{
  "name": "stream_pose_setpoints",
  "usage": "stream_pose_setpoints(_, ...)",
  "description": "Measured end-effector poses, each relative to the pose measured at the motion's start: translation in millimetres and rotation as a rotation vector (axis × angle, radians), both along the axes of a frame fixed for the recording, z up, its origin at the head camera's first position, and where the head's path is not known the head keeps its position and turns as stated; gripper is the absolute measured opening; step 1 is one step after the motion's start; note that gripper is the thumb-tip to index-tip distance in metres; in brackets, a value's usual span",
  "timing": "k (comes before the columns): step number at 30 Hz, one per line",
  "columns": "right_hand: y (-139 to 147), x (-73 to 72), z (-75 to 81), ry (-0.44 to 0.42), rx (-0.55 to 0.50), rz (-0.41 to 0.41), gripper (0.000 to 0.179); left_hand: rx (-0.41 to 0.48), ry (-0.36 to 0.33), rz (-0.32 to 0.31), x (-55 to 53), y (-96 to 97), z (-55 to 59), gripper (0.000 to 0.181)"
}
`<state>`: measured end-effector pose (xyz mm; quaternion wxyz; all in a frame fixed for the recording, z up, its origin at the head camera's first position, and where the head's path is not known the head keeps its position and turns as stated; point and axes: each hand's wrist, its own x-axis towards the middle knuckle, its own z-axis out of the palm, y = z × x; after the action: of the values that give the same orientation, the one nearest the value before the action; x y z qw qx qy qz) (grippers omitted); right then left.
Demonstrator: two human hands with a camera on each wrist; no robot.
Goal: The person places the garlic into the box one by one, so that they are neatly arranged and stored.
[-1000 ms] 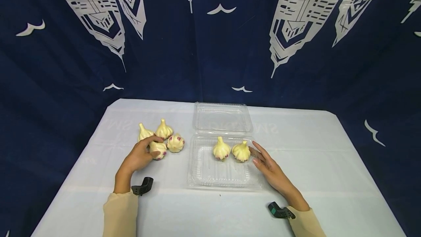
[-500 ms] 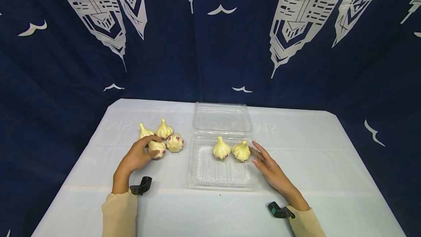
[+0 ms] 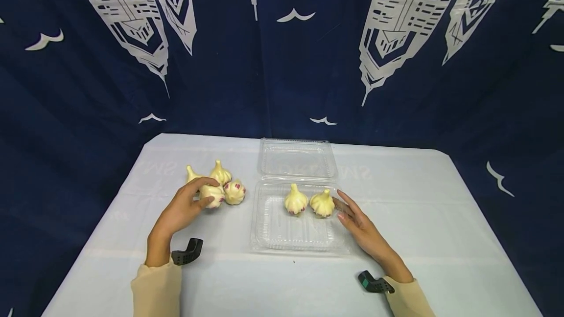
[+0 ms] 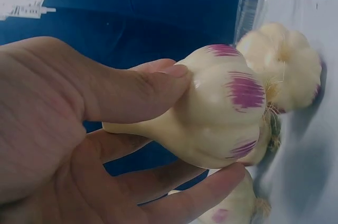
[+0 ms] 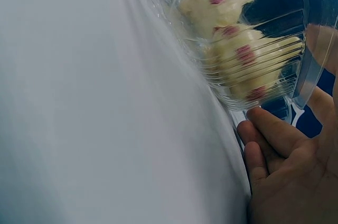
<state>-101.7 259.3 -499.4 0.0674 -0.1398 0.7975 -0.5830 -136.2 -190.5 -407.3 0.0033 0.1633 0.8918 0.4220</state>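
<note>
Bulb (image 3: 211,196) is pinched in left hand (image 3: 178,212), left of frame centre in head view: thumb one side, fingers the other. Stem points back into palm, root end away from it, so long axis runs out along the hand (left wrist view). Can't tell if bulb is clear of cloth (image 3: 246,283).

Main relation: tray (image 3: 275,236) lies right of the held bulb, well apart, around frame centre. Right hand (image 3: 363,231) is the nearer one to tray, fingers loosely extended at its right wall; no firm pinch visible there.

Right beside the grip, three loose bulbs: near bulb (image 3: 235,192), back bulb (image 3: 221,172), left bulb (image 3: 192,173), the last partly hidden by left hand. In tray, two side by side towards upper right: stemmed bulb (image 3: 295,200) and outer bulb (image 3: 322,203). Lid (image 3: 298,160) lies open behind tray.

Count: six bulbs, one tray, one lid, two hands.
</note>
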Motion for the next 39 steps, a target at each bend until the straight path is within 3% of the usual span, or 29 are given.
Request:
stream_pose_setpoints(9,-0.3,0.8,2.1,0.008,0.010,-0.001,0.061,0.002,0.037,-0.050,0.5,13.7,3.2,0.037)
stream_pose_setpoints(21,0.8,0.7,0.2,0.007,0.001,0.006,0.061,0.009,0.106,-0.163,-8.5,42.0,6.4,0.034)
stream_pose_setpoints(39,0.6,1.4,2.0,-0.006,-0.004,0.002,0.061,0.031,0.112,-0.262,-21.8,71.3,17.9,0.030)
